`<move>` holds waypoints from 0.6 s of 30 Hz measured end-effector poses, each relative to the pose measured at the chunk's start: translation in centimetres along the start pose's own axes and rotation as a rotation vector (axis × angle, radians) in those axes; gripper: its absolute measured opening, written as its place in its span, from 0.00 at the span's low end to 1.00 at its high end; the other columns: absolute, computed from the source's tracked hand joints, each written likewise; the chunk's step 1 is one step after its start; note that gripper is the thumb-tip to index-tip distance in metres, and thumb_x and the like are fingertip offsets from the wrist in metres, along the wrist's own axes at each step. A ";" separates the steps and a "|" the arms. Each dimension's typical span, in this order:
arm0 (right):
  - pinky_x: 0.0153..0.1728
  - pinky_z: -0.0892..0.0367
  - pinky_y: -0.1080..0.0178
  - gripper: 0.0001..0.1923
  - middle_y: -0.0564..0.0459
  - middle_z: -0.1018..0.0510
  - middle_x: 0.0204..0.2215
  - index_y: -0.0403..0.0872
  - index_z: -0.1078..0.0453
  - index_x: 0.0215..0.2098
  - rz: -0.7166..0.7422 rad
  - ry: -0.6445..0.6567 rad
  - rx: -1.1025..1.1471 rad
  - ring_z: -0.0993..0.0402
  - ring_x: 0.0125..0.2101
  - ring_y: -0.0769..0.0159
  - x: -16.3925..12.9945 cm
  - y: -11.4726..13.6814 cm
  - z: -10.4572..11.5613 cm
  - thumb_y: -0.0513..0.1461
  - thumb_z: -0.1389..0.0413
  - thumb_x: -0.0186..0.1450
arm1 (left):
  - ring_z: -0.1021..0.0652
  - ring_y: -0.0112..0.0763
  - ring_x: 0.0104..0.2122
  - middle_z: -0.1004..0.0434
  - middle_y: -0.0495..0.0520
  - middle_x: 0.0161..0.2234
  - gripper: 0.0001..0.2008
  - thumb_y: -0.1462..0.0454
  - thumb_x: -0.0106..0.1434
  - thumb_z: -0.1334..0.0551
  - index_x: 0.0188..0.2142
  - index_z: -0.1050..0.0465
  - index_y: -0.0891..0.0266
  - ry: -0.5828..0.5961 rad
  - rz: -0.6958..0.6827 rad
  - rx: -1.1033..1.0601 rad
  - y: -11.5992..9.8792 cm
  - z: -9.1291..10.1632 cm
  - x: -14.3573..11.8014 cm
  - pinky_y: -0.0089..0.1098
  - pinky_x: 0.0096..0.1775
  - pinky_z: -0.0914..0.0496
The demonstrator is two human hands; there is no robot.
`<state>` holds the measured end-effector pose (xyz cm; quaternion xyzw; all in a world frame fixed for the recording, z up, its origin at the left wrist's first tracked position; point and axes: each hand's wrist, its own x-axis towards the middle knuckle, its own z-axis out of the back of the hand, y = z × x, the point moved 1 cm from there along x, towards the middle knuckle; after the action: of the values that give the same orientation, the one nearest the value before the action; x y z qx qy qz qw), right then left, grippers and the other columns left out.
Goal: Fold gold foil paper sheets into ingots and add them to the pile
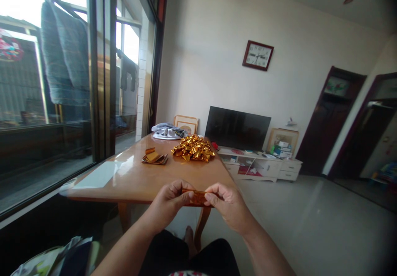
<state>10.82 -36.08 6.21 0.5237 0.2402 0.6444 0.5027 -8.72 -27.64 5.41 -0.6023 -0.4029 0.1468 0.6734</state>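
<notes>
A folded strip of shiny gold foil paper [197,198] is stretched between my two hands, just off the table's near edge. My left hand [173,201] pinches its left end between thumb and fingers. At the other end, my right hand [226,203] grips it the same way. Beyond them on the table lies a heap of folded gold foil pieces [192,148]. Left of that heap sits a small stack of flat gold foil sheets [154,157], its top sheet curling upward.
The wooden table [136,183] stretches away beside a large window. Folded cloth [169,131] lies at its far end. A television [238,128] stands on a low white cabinet [268,167] at the back wall. Bags or cloth [58,259] are at lower left.
</notes>
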 end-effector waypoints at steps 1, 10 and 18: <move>0.34 0.30 0.63 0.12 0.53 0.20 0.30 0.47 0.24 0.37 0.009 -0.005 -0.005 0.23 0.32 0.63 0.0 0.0 0.0 0.47 0.42 0.67 | 0.25 0.32 0.32 0.23 0.53 0.31 0.13 0.57 0.62 0.33 0.36 0.27 0.65 -0.007 0.008 -0.005 -0.1 0.0 0.0 0.31 0.37 0.33; 0.31 0.34 0.65 0.10 0.54 0.20 0.27 0.47 0.23 0.36 0.043 -0.003 -0.110 0.26 0.29 0.65 0.1 -0.2 -0.2 0.44 0.42 0.67 | 0.26 0.29 0.31 0.25 0.51 0.30 0.11 0.59 0.61 0.32 0.37 0.27 0.64 0.050 0.033 0.011 -0.2 -0.3 0.4 0.29 0.35 0.34; 0.32 0.33 0.65 0.10 0.54 0.20 0.29 0.47 0.23 0.36 0.039 0.031 -0.110 0.25 0.30 0.65 0.0 0.2 -0.2 0.44 0.43 0.68 | 0.23 0.34 0.34 0.22 0.56 0.31 0.12 0.57 0.63 0.34 0.34 0.24 0.66 0.090 -0.013 0.110 0.1 -0.9 0.5 0.33 0.38 0.31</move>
<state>10.56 -36.12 6.33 0.4901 0.2018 0.6742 0.5142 -7.78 -27.90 5.57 -0.5676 -0.3675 0.1372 0.7239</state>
